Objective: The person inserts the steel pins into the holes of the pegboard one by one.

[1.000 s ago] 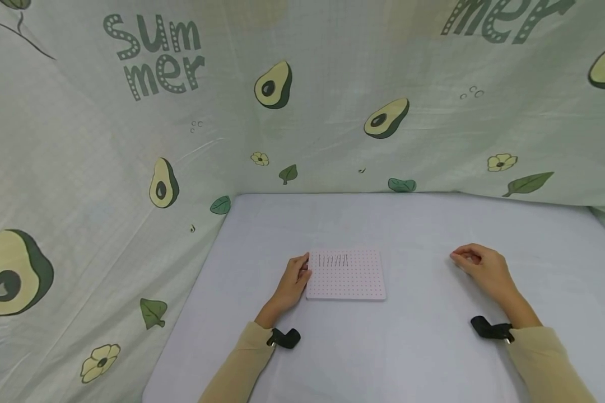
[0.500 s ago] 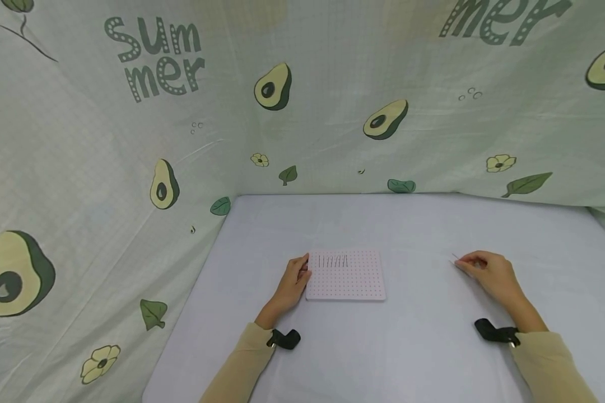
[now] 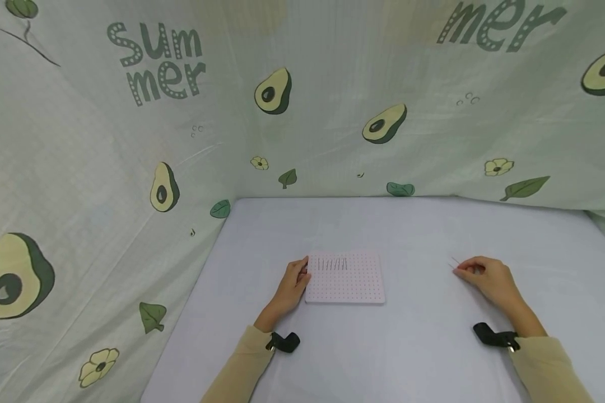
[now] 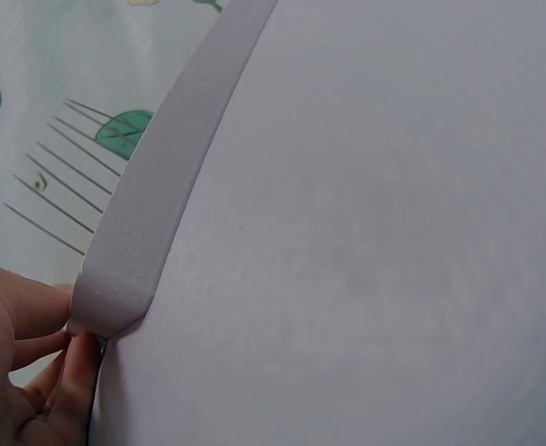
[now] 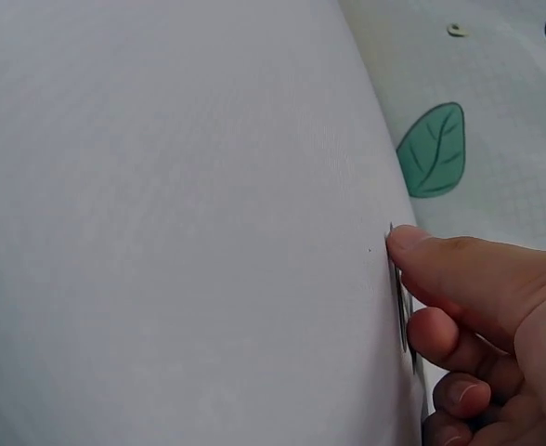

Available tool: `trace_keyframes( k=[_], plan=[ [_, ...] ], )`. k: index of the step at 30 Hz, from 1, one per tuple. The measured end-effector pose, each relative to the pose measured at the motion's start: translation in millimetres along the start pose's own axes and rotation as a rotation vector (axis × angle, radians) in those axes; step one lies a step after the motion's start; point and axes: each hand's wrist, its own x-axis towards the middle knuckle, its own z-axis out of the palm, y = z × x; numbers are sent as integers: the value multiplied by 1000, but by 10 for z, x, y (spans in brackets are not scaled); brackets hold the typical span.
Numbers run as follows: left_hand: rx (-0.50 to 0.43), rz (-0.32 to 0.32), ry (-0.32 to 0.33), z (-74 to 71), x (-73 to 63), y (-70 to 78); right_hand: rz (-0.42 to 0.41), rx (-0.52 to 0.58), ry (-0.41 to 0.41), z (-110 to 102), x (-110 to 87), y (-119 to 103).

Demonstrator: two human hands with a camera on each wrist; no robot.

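A pale pink board (image 3: 345,285) dotted with rows of small holes lies on the table. Several thin metal needles (image 3: 333,263) stand upright in a row along its far left part; in the left wrist view these needles (image 4: 64,177) rise behind the board's side edge (image 4: 152,204). My left hand (image 3: 289,282) grips the board's left edge between thumb and fingers. Well to the right, my right hand (image 3: 486,278) pinches thin metal needles (image 5: 400,302) between thumb and fingertips, close over the white cloth. Two of their ends stick out past the fingertips in the head view.
A white cloth (image 3: 383,358) covers the table. Green-white curtains printed with avocados (image 3: 274,92) and leaves hang at the back and left. A black camera mount sits on each wrist, the left mount (image 3: 284,342) and the right mount (image 3: 494,336).
The right hand has drawn slightly back toward the body, and thin needles now show beyond its fingertips. The left hand and the board hold their place.
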Motion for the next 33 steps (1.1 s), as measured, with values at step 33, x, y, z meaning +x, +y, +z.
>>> trace_keyframes(
  k=[33],
  plan=[
    [8, 0, -1, -1, -39, 39, -33, -103, -15, -5, -24, -145]
  ],
)
